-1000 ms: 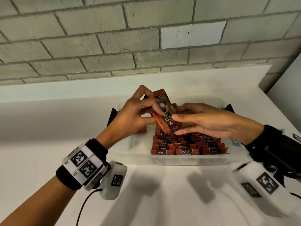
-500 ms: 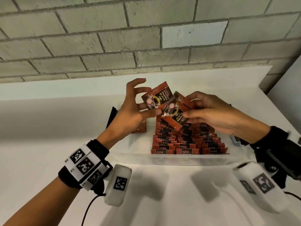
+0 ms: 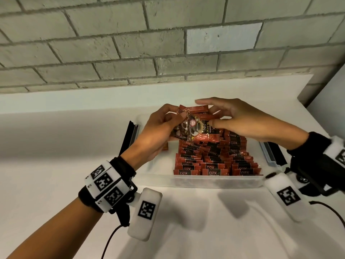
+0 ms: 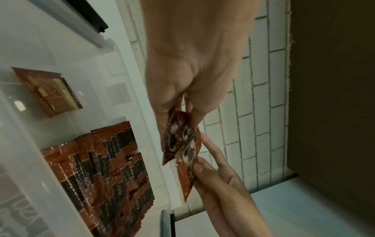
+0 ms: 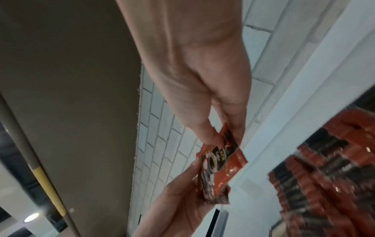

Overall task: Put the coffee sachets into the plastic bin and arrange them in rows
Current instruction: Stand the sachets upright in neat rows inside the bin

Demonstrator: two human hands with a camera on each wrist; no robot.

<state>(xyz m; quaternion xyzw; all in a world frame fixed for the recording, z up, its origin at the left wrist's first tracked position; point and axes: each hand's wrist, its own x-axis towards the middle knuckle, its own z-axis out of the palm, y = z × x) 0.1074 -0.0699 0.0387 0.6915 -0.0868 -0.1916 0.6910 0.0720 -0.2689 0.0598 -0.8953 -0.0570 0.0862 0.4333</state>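
A clear plastic bin point(image 3: 214, 182) on the white counter holds several tidy rows of red and black coffee sachets point(image 3: 214, 161), also seen in the left wrist view point(image 4: 101, 168). Above the bin's far side, both hands hold two overlapping loose sachets point(image 3: 196, 128). My left hand point(image 3: 179, 120) pinches one sachet point(image 4: 176, 133) between thumb and fingers. My right hand point(image 3: 207, 114) pinches the other sachet point(image 5: 221, 162) from the right, index finger stretched over the top. A small separate stack of sachets point(image 4: 48, 91) lies in the bin's left part.
A black latch point(image 3: 130, 135) sticks out at the bin's left end. A blue-grey and black one point(image 3: 270, 156) is at its right end. A grey brick wall point(image 3: 168, 43) rises behind the counter ledge. White counter point(image 3: 205, 221) stretches in front of the bin.
Both hands rose from the rows, each with a sachet. They held the two sachets apart half a second ago and have now brought them together, overlapping, above the bin's far side.
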